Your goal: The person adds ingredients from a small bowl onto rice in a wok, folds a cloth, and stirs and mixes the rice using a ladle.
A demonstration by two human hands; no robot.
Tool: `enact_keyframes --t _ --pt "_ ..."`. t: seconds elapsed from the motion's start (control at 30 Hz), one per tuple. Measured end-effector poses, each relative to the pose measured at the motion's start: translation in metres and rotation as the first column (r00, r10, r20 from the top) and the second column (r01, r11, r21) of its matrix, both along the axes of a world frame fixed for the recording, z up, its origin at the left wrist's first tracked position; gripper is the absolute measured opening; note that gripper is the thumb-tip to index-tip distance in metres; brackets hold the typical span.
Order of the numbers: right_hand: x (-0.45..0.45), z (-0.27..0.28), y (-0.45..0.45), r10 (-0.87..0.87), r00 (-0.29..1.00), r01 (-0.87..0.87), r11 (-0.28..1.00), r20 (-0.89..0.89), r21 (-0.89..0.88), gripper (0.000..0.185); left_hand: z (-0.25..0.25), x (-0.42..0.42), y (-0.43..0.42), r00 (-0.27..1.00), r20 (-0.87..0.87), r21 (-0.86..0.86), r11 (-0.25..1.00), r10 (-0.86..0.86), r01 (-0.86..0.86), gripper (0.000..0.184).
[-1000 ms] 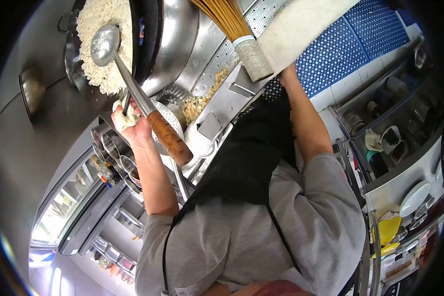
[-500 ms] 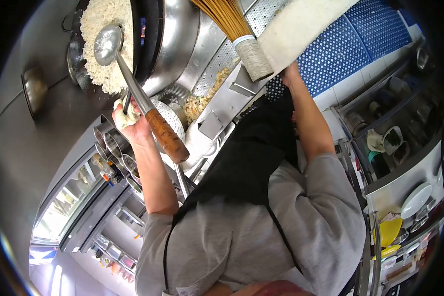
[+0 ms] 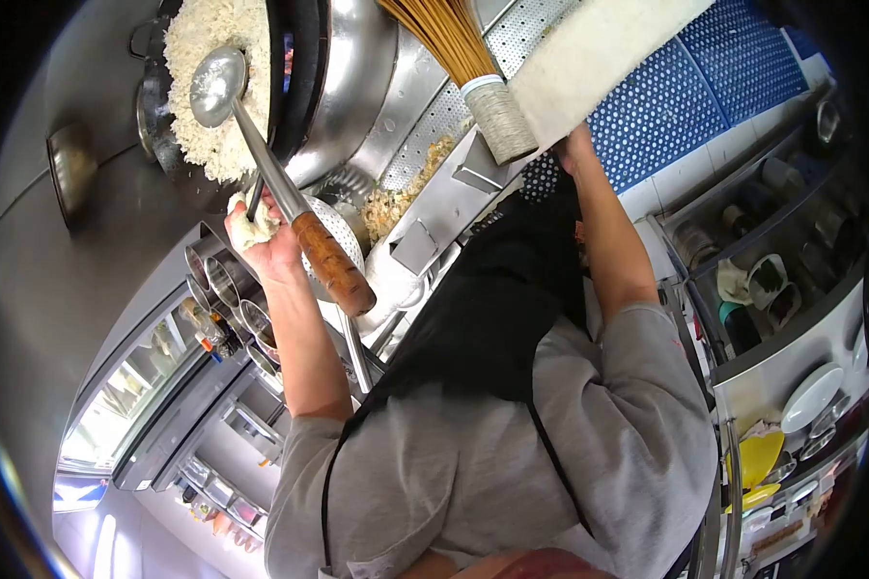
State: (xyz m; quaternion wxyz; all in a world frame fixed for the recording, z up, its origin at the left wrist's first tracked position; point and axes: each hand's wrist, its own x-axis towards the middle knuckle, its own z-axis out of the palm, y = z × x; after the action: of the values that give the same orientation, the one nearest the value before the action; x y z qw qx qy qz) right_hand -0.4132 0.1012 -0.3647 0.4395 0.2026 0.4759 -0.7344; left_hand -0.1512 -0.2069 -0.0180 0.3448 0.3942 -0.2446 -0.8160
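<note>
My left hand (image 3: 278, 253) is closed round a pale folded cloth (image 3: 253, 228) at the dark handle of a wok (image 3: 203, 188). White rice (image 3: 203, 145) fills much of the wok. A steel ladle (image 3: 219, 85) rests bowl-down on the rice, its wooden grip (image 3: 333, 265) passing over my left wrist without being held. My right hand (image 3: 576, 150) is at the near edge of a long off-white sheet or board (image 3: 589, 63); its fingers are mostly hidden. Close by lies a bamboo wok brush (image 3: 497, 116) with a wrapped handle.
Food scraps (image 3: 410, 198) lie on the perforated steel stove top. A round strainer (image 3: 333, 236) sits beside my left forearm, with several steel containers (image 3: 227, 280) further left. Blue dotted mats (image 3: 657, 101) are at the upper right. Shelves with white plates (image 3: 811, 396) stand at the right.
The wok, ladle and my left hand sit slightly further right in the view, along with a small shift of the whole scene. Both hands otherwise keep their places.
</note>
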Motion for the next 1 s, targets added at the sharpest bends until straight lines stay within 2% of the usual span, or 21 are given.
enact_keyframes --t 0.07,0.1,0.17,0.23,0.27,0.3,0.33,0.37,0.4,0.43,0.47,0.53,0.57,0.6,0.67,0.73,0.77,0.8,0.87,0.97,1.0 --pt "-0.005 -0.009 0.011 0.005 1.0 -0.009 0.985 0.024 0.169 0.07 0.004 -0.003 0.001 1.0 -0.017 0.041 0.999 -0.016 0.017 0.039" --pt "-0.006 0.015 0.021 0.018 1.0 -0.022 0.965 0.02 0.26 0.071 0.005 -0.004 0.003 0.999 -0.028 0.062 0.998 -0.022 0.023 0.04" --pt "0.0 -0.028 0.038 0.252 0.926 -0.069 0.846 -0.282 0.529 0.066 0.007 -0.006 0.002 0.994 -0.095 0.081 0.995 -0.056 0.064 0.042" --pt "0.001 0.023 0.063 0.724 0.656 -0.525 0.642 -0.215 0.559 0.054 0.02 -0.017 0.01 0.993 -0.109 0.145 0.987 -0.049 0.064 0.045" --pt "-0.004 0.068 0.064 0.9 0.418 -0.737 0.415 -0.122 0.534 0.048 0.026 -0.026 0.018 0.988 -0.132 0.087 0.992 -0.082 0.094 0.035" --pt "-0.005 0.132 0.065 0.959 0.271 -0.883 0.283 -0.088 0.373 0.048 0.028 -0.028 0.019 0.99 -0.135 0.122 0.99 -0.05 0.067 0.034" --pt "-0.004 0.16 0.067 0.98 0.155 -0.966 0.177 -0.126 0.19 0.048 0.028 -0.029 0.016 0.99 -0.143 0.155 0.987 -0.009 0.032 0.034" --pt "0.0 0.214 0.06 0.978 0.138 -0.979 0.158 -0.156 0.128 0.049 0.022 -0.025 0.008 0.991 -0.132 0.139 0.99 -0.02 0.038 0.036" --pt "0.005 0.265 0.047 0.959 0.186 -0.976 0.205 -0.215 0.071 0.05 0.017 -0.024 0.006 0.997 -0.072 0.12 0.993 0.008 0.001 0.035" --pt "0.009 0.312 0.033 0.903 0.336 -0.941 0.332 -0.268 -0.059 0.052 0.014 -0.027 0.007 0.998 -0.017 0.125 0.991 0.052 -0.05 0.025" --pt "0.015 0.338 0.012 0.842 0.497 -0.861 0.448 -0.209 -0.242 0.055 0.015 -0.031 0.007 0.995 0.034 0.13 0.987 0.095 -0.099 0.015" --pt "0.029 0.372 -0.045 0.757 0.643 -0.71 0.533 -0.116 -0.461 0.061 0.015 -0.036 0.011 0.996 -0.018 0.14 0.986 0.089 -0.085 0.012" --pt "0.037 0.393 -0.079 0.731 0.682 -0.637 0.576 -0.025 -0.511 0.059 0.01 -0.036 0.009 0.997 -0.04 0.146 0.987 0.066 -0.06 0.013" --pt "0.04 0.413 -0.109 0.726 0.683 -0.682 0.593 -0.082 -0.428 0.051 0.012 -0.039 0.013 0.997 -0.038 0.128 0.99 0.067 -0.062 0.013" --pt "0.036 0.435 -0.158 0.834 0.48 -0.872 0.488 -0.27 -0.045 0.039 0.018 -0.042 0.018 0.994 -0.033 0.151 0.983 0.106 -0.1 0.017" --pt "0.036 0.474 -0.17 0.861 0.365 -0.895 0.43 -0.354 0.124 0.03 0.016 -0.04 0.015 0.994 -0.094 0.168 0.985 0.052 -0.036 0.017" --pt "0.039 0.48 -0.166 0.88 0.265 -0.859 0.401 -0.394 0.317 0.026 0.01 -0.04 0.013 0.998 -0.062 0.159 0.987 0.029 -0.019 0.022" --pt "0.036 0.477 -0.158 0.886 0.066 -0.842 0.297 -0.46 0.451 0.024 0.016 -0.041 0.016 0.998 -0.048 0.159 0.987 0.041 -0.033 0.025" --pt "0.03 0.433 -0.138 0.807 0.04 -0.695 0.446 -0.589 0.564 0.026 0.041 -0.043 0.028 0.998 -0.021 0.159 0.986 0.057 -0.053 0.029" --pt "0.002 0.372 -0.123 0.581 -0.465 -0.294 0.611 -0.668 0.735 0.037 0.037 -0.042 0.033 0.996 -0.046 0.167 0.983 0.078 -0.07 0.03" --pt "0.003 0.384 -0.117 0.627 -0.435 -0.289 0.583 -0.646 0.76 0.037 0.035 -0.042 0.032 0.995 -0.051 0.152 0.985 0.084 -0.076 0.029"
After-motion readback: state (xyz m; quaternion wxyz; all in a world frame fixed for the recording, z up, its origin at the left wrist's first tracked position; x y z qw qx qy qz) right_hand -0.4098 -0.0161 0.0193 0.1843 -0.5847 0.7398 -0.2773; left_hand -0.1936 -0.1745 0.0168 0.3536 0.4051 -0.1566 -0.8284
